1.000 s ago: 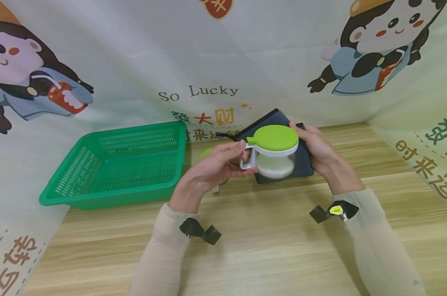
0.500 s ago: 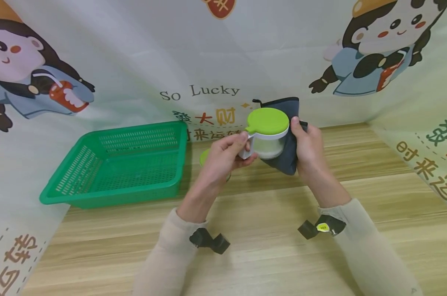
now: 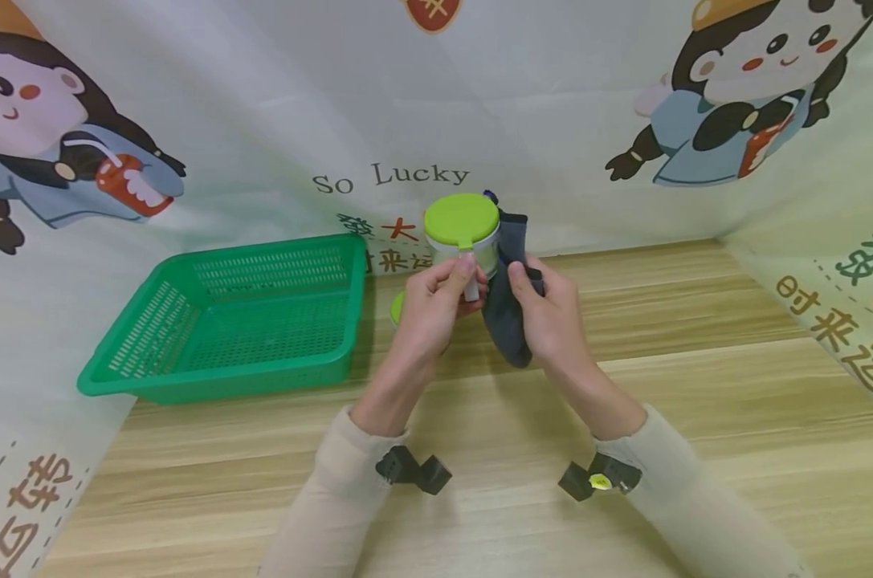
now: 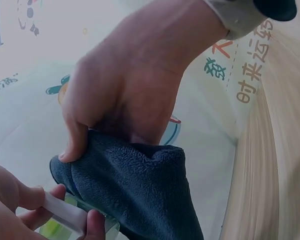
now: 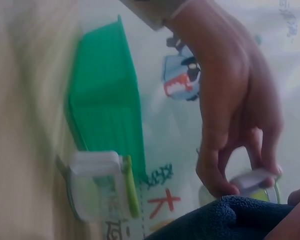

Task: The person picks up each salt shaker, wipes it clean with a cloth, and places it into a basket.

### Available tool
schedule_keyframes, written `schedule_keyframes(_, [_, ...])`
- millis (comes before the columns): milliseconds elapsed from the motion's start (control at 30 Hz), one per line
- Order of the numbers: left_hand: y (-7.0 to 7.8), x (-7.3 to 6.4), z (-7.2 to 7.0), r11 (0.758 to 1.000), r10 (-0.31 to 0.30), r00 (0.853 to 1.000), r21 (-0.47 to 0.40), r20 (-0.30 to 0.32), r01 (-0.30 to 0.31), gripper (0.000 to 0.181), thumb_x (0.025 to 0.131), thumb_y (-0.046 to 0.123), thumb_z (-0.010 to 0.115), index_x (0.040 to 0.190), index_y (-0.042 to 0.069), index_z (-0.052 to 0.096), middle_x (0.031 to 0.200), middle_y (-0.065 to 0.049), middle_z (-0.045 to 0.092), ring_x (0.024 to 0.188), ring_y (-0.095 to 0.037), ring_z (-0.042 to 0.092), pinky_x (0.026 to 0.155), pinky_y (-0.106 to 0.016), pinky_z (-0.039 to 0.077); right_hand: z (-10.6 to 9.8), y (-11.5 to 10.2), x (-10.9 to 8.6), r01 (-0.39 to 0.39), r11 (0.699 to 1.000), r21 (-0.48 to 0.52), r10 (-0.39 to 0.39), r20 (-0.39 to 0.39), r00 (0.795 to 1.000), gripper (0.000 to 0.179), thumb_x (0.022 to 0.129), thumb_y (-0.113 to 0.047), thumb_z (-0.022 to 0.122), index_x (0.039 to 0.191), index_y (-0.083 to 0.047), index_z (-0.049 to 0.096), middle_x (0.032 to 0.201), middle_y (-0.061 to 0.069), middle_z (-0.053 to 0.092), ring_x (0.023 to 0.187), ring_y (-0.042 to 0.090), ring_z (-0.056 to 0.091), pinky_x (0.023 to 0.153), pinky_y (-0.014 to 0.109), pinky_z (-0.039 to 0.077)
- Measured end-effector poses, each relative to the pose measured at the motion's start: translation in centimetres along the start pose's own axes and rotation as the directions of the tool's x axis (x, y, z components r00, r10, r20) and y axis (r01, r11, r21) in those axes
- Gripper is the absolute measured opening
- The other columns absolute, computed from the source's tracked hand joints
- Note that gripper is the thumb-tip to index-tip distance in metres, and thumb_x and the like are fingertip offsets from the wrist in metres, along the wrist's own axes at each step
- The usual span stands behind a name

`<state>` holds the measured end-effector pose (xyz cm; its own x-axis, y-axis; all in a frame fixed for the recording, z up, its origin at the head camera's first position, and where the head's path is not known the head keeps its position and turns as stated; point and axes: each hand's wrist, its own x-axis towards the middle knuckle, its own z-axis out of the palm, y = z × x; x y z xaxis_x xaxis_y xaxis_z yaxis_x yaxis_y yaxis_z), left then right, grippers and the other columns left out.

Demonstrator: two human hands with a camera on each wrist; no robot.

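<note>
My left hand [image 3: 430, 311] pinches the white handle [image 4: 65, 212] of a clear jar with a green lid [image 3: 461, 218], raised in front of the printed backdrop. A dark blue cloth [image 3: 507, 321] is bunched in my right hand [image 3: 557, 313], its fingers curled into the fabric. The cloth lies along the jar's right side and hangs down below it. In the left wrist view the cloth covers part of the glass. Behind my left hand stands a second green-lidded jar [image 5: 92, 195], mostly hidden in the head view.
A green perforated basket [image 3: 219, 385] stands on the wooden table [image 3: 494, 514] to the left, against the printed backdrop [image 3: 263, 96]. The second jar is just right of the basket.
The held jar has moved left and up, and its handle has turned toward the person. The right hand with the cloth has followed leftward; the cloth has gone from spread behind the jar to bunched beside it.
</note>
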<state>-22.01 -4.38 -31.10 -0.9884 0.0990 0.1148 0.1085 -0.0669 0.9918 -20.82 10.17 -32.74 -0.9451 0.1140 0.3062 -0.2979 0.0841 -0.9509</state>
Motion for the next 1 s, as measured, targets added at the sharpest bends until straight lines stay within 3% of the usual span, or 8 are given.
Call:
schedule_keyframes(200, [0.4, -0.3, -0.1, 0.996, 0.0, 1.0, 0.088, -0.004, 0.001, 0.035, 0.107, 0.031, 0.057, 0.096, 0.001, 0.07, 0.1, -0.003, 0.065, 0.092, -0.013, 0.063, 0.09, -0.031, 0.059, 0.6, 0.1, -0.4, -0.036, 0.997, 0.073, 0.037, -0.01, 0.999, 0.036, 0.11, -0.024, 0.05, 0.121, 0.006, 0.067, 0.105, 0.017, 0.068, 0.092, 0.016, 0.062, 0.079, 0.021, 0.052])
schedule_keyframes(333, [1.0, -0.8, -0.2, 0.989, 0.011, 0.997, 0.144, 0.079, -0.023, 0.034, 0.108, 0.029, 0.057, 0.095, 0.002, 0.07, 0.102, -0.004, 0.066, 0.095, -0.014, 0.062, 0.091, -0.033, 0.059, -0.5, 0.1, 0.7, -0.106, 0.98, 0.17, 0.111, -0.017, 0.994, 0.033, 0.111, -0.028, 0.048, 0.113, 0.0, 0.065, 0.092, -0.004, 0.065, 0.086, 0.008, 0.06, 0.077, 0.02, 0.051])
schedule_keyframes(400, [1.3, -1.0, -0.2, 0.987, 0.007, 0.989, 0.158, 0.146, -0.03, 0.033, 0.108, 0.028, 0.056, 0.094, 0.001, 0.07, 0.101, -0.004, 0.065, 0.095, -0.015, 0.061, 0.09, -0.033, 0.058, -1.6, 0.0, 1.4, -0.166, 0.941, 0.295, 0.167, 0.02, 0.986, 0.03, 0.111, -0.03, 0.047, 0.112, -0.004, 0.062, 0.089, -0.008, 0.064, 0.087, 0.006, 0.061, 0.079, 0.019, 0.052])
schedule_keyframes(467, [1.7, -1.3, -0.3, 0.986, -0.004, 0.979, 0.165, 0.206, -0.031, 0.032, 0.109, 0.027, 0.055, 0.093, 0.002, 0.069, 0.099, -0.003, 0.064, 0.094, -0.015, 0.061, 0.089, -0.032, 0.058, -2.8, -0.2, 2.0, -0.254, 0.854, 0.455, 0.231, 0.107, 0.967, 0.028, 0.11, -0.032, 0.048, 0.118, -0.007, 0.058, 0.095, -0.008, 0.066, 0.093, 0.005, 0.063, 0.085, 0.018, 0.054])
schedule_keyframes(633, [2.8, -1.8, -0.5, 0.998, 0.021, 0.958, 0.045, 0.285, -0.035, 0.031, 0.108, 0.021, 0.055, 0.086, 0.003, 0.066, 0.091, -0.001, 0.064, 0.093, -0.017, 0.064, 0.088, -0.032, 0.058, -5.3, -0.4, 3.0, -0.486, 0.517, 0.704, 0.305, 0.379, 0.874, 0.032, 0.11, -0.033, 0.045, 0.134, -0.014, 0.047, 0.114, -0.002, 0.067, 0.106, 0.009, 0.067, 0.094, 0.024, 0.056])
schedule_keyframes(733, [3.0, -1.7, -0.9, 0.997, 0.062, 0.959, -0.054, 0.275, -0.049, 0.03, 0.107, 0.017, 0.055, 0.082, 0.005, 0.065, 0.089, -0.003, 0.065, 0.091, -0.019, 0.067, 0.087, -0.031, 0.058, -5.3, 0.0, 3.3, -0.581, 0.411, 0.703, 0.284, 0.507, 0.814, 0.03, 0.111, -0.033, 0.04, 0.132, -0.013, 0.05, 0.118, 0.002, 0.067, 0.109, 0.013, 0.067, 0.096, 0.028, 0.056])
schedule_keyframes(867, [2.9, -1.2, -1.8, 0.996, 0.06, 0.975, -0.083, 0.216, -0.043, 0.029, 0.107, 0.018, 0.056, 0.082, 0.007, 0.065, 0.092, -0.005, 0.065, 0.088, -0.018, 0.069, 0.086, -0.028, 0.059, -4.7, 0.3, 3.3, -0.654, 0.407, 0.638, 0.306, 0.579, 0.756, 0.03, 0.112, -0.034, 0.039, 0.123, -0.012, 0.055, 0.113, 0.004, 0.068, 0.104, 0.016, 0.069, 0.092, 0.029, 0.057])
schedule_keyframes(1000, [2.7, -0.9, -2.5, 0.997, 0.011, 0.978, -0.077, 0.209, 0.005, 0.03, 0.108, 0.022, 0.055, 0.083, 0.01, 0.064, 0.097, -0.006, 0.064, 0.092, -0.018, 0.073, 0.088, -0.028, 0.06, -5.0, 0.3, 3.2, -0.652, 0.437, 0.619, 0.37, 0.537, 0.758, 0.024, 0.11, -0.033, 0.045, 0.12, -0.014, 0.056, 0.106, 0.001, 0.069, 0.097, 0.014, 0.07, 0.087, 0.027, 0.058])
